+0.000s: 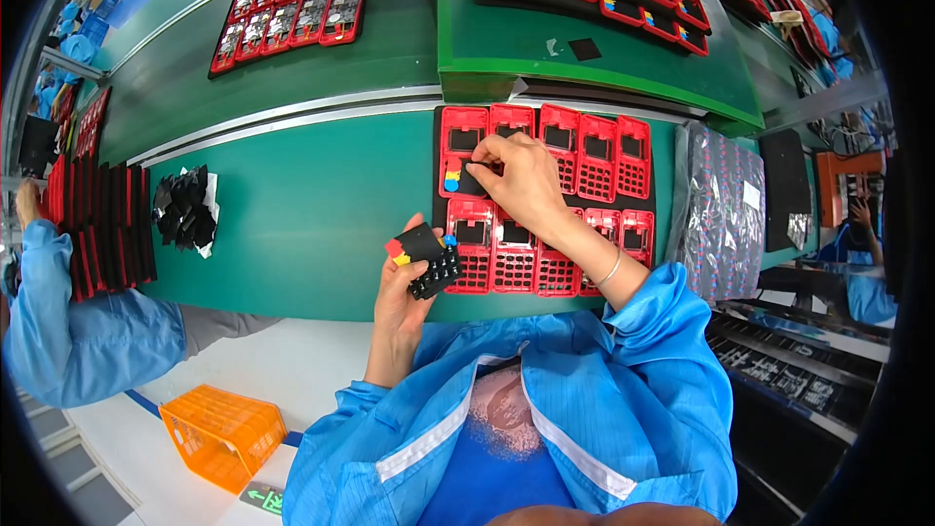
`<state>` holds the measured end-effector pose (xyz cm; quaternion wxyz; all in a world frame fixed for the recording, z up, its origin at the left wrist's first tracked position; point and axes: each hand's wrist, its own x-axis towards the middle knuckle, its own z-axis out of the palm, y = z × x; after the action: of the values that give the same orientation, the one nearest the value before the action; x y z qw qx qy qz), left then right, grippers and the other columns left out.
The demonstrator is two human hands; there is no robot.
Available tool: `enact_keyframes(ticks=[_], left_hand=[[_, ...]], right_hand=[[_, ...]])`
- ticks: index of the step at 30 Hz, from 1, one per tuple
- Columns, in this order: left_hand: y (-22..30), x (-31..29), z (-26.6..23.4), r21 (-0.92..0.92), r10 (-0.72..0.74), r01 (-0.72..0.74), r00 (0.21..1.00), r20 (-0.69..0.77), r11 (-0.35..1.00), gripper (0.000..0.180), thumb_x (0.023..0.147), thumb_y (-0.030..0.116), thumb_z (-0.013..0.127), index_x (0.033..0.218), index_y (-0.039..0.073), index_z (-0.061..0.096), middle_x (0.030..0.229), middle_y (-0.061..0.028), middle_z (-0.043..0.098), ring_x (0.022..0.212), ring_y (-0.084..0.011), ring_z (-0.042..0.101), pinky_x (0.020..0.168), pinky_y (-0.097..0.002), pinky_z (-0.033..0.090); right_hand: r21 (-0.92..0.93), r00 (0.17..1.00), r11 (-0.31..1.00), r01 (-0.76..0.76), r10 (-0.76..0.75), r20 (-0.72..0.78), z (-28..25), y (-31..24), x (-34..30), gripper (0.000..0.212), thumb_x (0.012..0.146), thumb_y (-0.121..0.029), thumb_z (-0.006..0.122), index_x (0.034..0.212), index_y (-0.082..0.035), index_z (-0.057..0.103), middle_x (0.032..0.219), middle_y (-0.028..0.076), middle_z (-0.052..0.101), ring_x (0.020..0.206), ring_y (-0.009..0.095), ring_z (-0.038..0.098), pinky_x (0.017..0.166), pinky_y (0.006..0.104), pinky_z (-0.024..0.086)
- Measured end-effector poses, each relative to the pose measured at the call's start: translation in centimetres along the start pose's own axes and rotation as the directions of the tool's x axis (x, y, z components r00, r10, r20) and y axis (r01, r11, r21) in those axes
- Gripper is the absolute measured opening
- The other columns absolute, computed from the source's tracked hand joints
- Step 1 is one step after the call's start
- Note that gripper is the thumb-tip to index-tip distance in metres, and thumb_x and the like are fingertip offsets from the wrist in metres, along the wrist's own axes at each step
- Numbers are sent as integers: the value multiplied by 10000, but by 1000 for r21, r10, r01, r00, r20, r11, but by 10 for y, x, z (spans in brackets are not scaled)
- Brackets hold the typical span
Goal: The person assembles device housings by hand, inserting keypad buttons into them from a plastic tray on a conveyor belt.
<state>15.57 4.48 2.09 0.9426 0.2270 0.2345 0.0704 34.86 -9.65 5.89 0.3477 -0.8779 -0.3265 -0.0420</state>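
Observation:
In my left hand is a small stack of black rubber keypads with red, yellow and blue coloured parts, gripped between thumb and fingers. My right hand reaches over a black tray holding two rows of red plastic device housings. Its thumb and fingertips pinch the edge of another black keypad, whose red, yellow and blue parts show at its left side. That keypad lies at the lower part of the far-left housing. My forearm covers part of the near row.
Black film pieces lie in a pile at left, beside stacked red-and-black trays and a co-worker's sleeve. Wrapped sheets lie at right. A raised green shelf carries more red housings. An orange crate stands on the floor.

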Motion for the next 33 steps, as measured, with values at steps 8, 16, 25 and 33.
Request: enact_keyframes(ticks=[8,16,25,33], left_hand=[[-2,3,-2,13,1,-1,1000,8,1000,793,775,-26,655,1530,58,427,1339,-181,618,1134,-316,686,908,-496,643],[-3,5,-3,13,-6,6,1000,24,1000,787,781,-30,649,1531,52,424,1356,-184,605,1147,-317,679,921,-489,640],[-1,7,2,33,-9,7,999,48,999,755,792,-38,628,1519,15,433,1334,-189,620,1159,-305,677,961,-473,619],[1,7,17,83,-20,13,996,89,996,785,779,2,683,1519,-5,422,1314,-183,630,1121,-289,693,947,-452,624]], right_hand=[[-33,1000,999,19,-18,17,4,-5,-1,158,793,-175,831,863,-95,714,823,55,682,884,258,620,840,437,433],[-140,954,969,202,-227,-194,6,0,1,63,848,-97,759,901,-84,729,930,37,687,971,256,599,841,412,415],[-164,899,891,424,-435,-40,7,21,-7,135,770,-42,664,883,-69,733,880,35,672,936,241,617,895,400,438],[-200,917,895,399,-390,81,0,9,-3,119,807,-56,676,895,-44,755,937,59,726,923,234,650,894,386,453]])
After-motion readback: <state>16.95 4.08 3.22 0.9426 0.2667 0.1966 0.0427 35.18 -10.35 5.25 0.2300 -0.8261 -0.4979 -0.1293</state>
